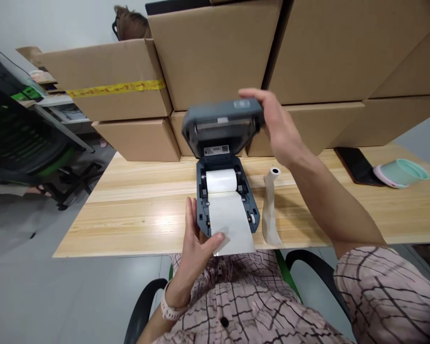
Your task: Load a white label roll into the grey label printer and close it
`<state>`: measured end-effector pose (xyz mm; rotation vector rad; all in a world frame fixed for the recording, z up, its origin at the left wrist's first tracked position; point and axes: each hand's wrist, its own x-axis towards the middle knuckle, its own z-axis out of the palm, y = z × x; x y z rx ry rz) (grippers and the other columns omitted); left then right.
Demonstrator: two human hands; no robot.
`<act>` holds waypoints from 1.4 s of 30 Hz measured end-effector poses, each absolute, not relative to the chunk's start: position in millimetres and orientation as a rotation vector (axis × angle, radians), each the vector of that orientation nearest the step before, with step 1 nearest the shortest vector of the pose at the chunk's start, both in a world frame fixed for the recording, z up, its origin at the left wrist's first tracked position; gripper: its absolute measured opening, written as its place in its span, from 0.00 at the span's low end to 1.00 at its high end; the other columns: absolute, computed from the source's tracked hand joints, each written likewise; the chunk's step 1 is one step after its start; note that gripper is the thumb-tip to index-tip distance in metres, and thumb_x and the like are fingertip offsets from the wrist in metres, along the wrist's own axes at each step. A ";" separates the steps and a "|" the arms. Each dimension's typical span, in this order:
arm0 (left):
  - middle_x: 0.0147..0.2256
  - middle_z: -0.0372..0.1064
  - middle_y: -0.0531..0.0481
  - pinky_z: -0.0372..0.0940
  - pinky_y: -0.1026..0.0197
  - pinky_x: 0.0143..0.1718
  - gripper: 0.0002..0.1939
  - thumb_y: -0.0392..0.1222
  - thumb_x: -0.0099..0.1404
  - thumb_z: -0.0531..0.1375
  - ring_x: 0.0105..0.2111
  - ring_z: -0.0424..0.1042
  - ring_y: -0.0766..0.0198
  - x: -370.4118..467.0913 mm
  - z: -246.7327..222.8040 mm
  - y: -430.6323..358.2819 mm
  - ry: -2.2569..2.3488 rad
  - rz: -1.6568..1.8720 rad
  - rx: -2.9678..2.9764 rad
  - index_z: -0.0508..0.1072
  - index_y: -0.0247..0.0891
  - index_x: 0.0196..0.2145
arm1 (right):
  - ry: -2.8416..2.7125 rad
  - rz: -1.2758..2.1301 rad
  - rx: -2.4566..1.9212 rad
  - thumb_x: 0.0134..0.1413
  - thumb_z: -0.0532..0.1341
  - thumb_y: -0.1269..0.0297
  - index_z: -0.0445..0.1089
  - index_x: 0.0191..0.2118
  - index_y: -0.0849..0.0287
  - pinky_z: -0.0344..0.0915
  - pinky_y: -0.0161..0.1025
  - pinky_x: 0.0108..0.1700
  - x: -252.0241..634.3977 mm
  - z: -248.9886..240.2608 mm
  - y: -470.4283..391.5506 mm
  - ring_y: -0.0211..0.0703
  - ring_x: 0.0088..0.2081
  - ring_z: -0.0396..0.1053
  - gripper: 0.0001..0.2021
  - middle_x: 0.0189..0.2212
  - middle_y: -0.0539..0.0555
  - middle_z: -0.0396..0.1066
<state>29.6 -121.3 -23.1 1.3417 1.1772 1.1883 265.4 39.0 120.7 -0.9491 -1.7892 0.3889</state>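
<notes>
So the printer (pixel 251 213) is sitting on the desk (pixel 129 210), lid (pixel 222 112) up. Right hand (pixel 280 126) has its grip closed around the lid's corner; left hand's (pixel 195 248) is half open, thumb on the paper (pixel 231 217), fingers alongside.

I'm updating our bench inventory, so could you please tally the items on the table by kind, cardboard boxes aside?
Label printer: 1
Paper rolls, one loaded, one loose: 2
Smartphone: 1
Mint-and-pink cup: 1
Total: 5
</notes>
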 end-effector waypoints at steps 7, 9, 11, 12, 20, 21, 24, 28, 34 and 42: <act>0.75 0.48 0.52 0.44 0.36 0.75 0.29 0.58 0.77 0.51 0.76 0.41 0.45 30.6 2.0 -103.7 1.089 1.726 1.771 0.57 0.55 0.72 | -2.239 0.187 -0.819 0.74 0.42 0.43 0.64 0.68 0.54 0.58 0.57 0.72 278.2 46.3 -82.9 0.52 0.72 0.57 0.31 0.68 0.61 0.65; 0.71 0.58 0.50 0.44 0.33 0.74 0.25 0.57 0.78 0.49 0.75 0.48 0.44 32.6 6.4 -97.3 1.049 1.657 1.984 0.67 0.52 0.67 | -2.193 0.233 -0.836 0.74 0.42 0.45 0.62 0.69 0.53 0.60 0.57 0.71 277.0 30.7 -90.9 0.52 0.73 0.55 0.30 0.69 0.60 0.63; 0.68 0.64 0.48 0.49 0.31 0.72 0.23 0.54 0.78 0.47 0.72 0.54 0.43 33.8 5.8 -92.9 1.026 1.590 2.097 0.71 0.50 0.63 | -2.080 0.298 -0.849 0.75 0.41 0.46 0.64 0.68 0.50 0.60 0.58 0.70 273.0 18.2 -93.4 0.53 0.73 0.56 0.28 0.69 0.57 0.64; 0.67 0.65 0.48 0.52 0.30 0.71 0.22 0.52 0.78 0.47 0.71 0.57 0.43 34.1 3.9 -91.7 1.022 1.590 2.120 0.71 0.49 0.62 | -2.014 0.323 -0.860 0.75 0.41 0.46 0.66 0.67 0.49 0.60 0.60 0.70 270.0 12.6 -94.2 0.53 0.72 0.58 0.28 0.68 0.55 0.66; 0.60 0.73 0.52 0.58 0.30 0.68 0.18 0.45 0.77 0.48 0.69 0.62 0.47 35.5 -19.9 -91.2 1.053 1.672 2.079 0.76 0.51 0.53 | -1.749 0.332 -0.945 0.74 0.45 0.57 0.73 0.57 0.46 0.64 0.64 0.66 248.5 -15.9 -105.3 0.54 0.68 0.65 0.21 0.59 0.50 0.76; 0.59 0.74 0.52 0.58 0.30 0.68 0.18 0.45 0.77 0.48 0.69 0.62 0.48 36.4 -21.8 -90.6 1.053 1.689 2.069 0.76 0.52 0.52 | -1.744 0.330 -0.950 0.74 0.45 0.58 0.73 0.57 0.45 0.64 0.64 0.66 247.7 -17.1 -105.9 0.54 0.68 0.65 0.21 0.58 0.50 0.76; 0.56 0.76 0.54 0.59 0.30 0.67 0.15 0.47 0.76 0.50 0.67 0.65 0.49 40.0 -23.6 -88.0 1.090 1.762 2.059 0.77 0.52 0.48 | -1.727 0.310 -1.029 0.73 0.45 0.58 0.75 0.51 0.46 0.64 0.66 0.66 246.2 -19.7 -106.2 0.55 0.67 0.66 0.21 0.56 0.50 0.77; 0.52 0.78 0.52 0.64 0.32 0.62 0.14 0.47 0.76 0.52 0.64 0.69 0.49 40.7 -18.9 -90.1 1.180 1.724 2.019 0.78 0.48 0.41 | -1.747 0.316 -1.060 0.72 0.46 0.57 0.74 0.50 0.46 0.60 0.67 0.68 246.1 -18.7 -106.1 0.55 0.69 0.63 0.19 0.57 0.49 0.77; 0.27 0.71 0.52 0.68 0.56 0.31 0.22 0.48 0.74 0.55 0.29 0.71 0.62 30.1 -30.2 -125.4 1.391 2.123 1.672 0.71 0.42 0.21 | -1.756 0.289 -0.963 0.73 0.48 0.59 0.70 0.55 0.47 0.61 0.66 0.68 243.1 -14.0 -105.8 0.55 0.69 0.62 0.16 0.59 0.51 0.75; 0.15 0.60 0.55 0.52 0.63 0.20 0.28 0.58 0.71 0.60 0.16 0.55 0.70 48.3 -28.6 -159.4 1.144 1.006 1.110 0.67 0.38 0.18 | -1.736 0.215 -1.034 0.72 0.48 0.57 0.72 0.52 0.47 0.62 0.66 0.67 236.8 -15.4 -106.2 0.57 0.67 0.65 0.16 0.56 0.53 0.76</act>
